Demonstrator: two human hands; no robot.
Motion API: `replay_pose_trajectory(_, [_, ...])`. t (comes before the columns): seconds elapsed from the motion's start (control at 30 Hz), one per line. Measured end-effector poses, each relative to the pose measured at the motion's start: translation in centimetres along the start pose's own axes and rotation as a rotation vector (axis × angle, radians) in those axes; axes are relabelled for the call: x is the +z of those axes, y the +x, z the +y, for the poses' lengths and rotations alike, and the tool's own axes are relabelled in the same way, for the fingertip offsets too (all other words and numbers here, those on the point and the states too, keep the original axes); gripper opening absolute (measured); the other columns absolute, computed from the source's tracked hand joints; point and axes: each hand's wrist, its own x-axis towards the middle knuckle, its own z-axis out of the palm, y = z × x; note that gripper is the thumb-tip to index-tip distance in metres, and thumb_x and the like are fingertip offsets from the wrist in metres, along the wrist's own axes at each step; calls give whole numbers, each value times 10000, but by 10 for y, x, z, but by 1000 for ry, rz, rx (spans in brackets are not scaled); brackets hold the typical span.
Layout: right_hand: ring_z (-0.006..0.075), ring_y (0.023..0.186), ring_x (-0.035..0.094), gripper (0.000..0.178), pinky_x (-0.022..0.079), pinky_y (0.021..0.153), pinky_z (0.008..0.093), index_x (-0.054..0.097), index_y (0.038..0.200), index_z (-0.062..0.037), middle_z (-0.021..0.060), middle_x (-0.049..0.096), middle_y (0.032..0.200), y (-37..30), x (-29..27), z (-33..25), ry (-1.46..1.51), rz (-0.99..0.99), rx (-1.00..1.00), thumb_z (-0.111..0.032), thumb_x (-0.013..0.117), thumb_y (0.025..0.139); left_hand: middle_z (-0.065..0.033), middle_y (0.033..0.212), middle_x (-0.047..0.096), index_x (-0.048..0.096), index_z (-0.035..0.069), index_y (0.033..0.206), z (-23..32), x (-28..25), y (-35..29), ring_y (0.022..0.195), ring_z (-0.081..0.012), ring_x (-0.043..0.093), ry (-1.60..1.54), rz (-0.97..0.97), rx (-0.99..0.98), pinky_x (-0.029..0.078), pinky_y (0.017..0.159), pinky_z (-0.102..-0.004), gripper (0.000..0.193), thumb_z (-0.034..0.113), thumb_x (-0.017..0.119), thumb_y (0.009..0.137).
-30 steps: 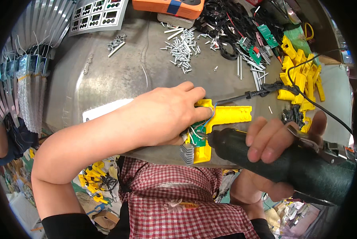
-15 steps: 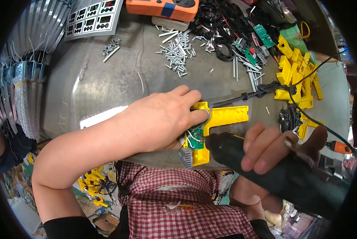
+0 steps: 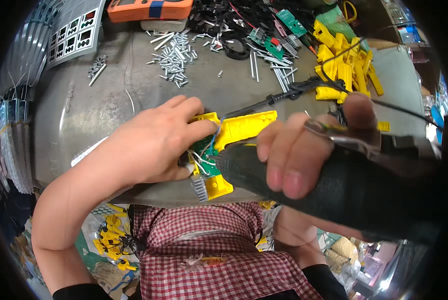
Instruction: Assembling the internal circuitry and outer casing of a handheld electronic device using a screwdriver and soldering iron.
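My left hand (image 3: 159,137) presses a yellow plastic housing half (image 3: 251,124) onto the table, fingers and thumb closed around its left part. Inside the housing lies a green circuit board (image 3: 213,168) with white and blue wires and a finned metal heat sink (image 3: 200,189). A black cable (image 3: 256,103) leads off from the housing's far side. Wrapped in my right hand (image 3: 301,157) is a dark, thick power screwdriver (image 3: 344,192) with a metal lever along its body. Its nose reaches the board's right edge; whether the bit touches a screw is hidden.
Loose screws (image 3: 176,60) are heaped at the back, near an orange meter (image 3: 151,10). Long metal pins (image 3: 279,70), black cables and circuit boards (image 3: 291,22) lie farther right. Yellow housings (image 3: 344,65) pile up at the right. A printed sheet (image 3: 76,35) lies back left.
The whole view has shifted, so the table's things sit farther left. The screwdriver has swung to a flatter slant, its nose still at the board. My left hand keeps its hold.
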Motion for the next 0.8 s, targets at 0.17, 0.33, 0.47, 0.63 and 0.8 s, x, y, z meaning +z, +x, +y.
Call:
replay_pose_trajectory(0.17, [228,607,553,795,441,598,392,306,1402,-46,78,584,680,4,4,-1,-53,40,-46,-533,571,832,-124,1062,513,555,62,1099,4,-1,4,1043,-313,514,57,0,30,486,843,-391,535,128,750,605])
replay_pose_trajectory(0.33, [211,594,549,749,460,579,375,326,1357,-51,71,566,686,5,24,5,-229,161,-6,-446,653,811,-122,1063,515,565,63,1099,0,2,0,1046,-306,514,45,6,23,484,848,-392,531,127,750,605])
replay_pose_trajectory(0.47, [207,600,549,769,465,599,376,332,1337,-53,68,557,703,-4,28,-1,-347,237,33,-446,691,783,-134,1097,516,571,59,1061,2,-1,4,1038,-337,510,20,-2,31,472,856,-405,553,128,775,552])
replay_pose_trajectory(0.63, [223,649,555,928,448,719,414,316,1348,-49,70,561,757,-20,15,8,-374,287,111,-619,680,713,-130,1073,519,590,58,1032,-1,2,-2,1022,-327,518,51,27,31,483,834,-396,522,133,780,553])
replay_pose_trajectory(0.8, [223,750,538,965,389,843,460,302,1378,-73,69,551,835,-13,1,-2,-176,104,95,-641,671,692,-134,1046,521,606,49,1076,0,3,-1,1019,-308,523,87,10,57,494,841,-390,510,146,765,601])
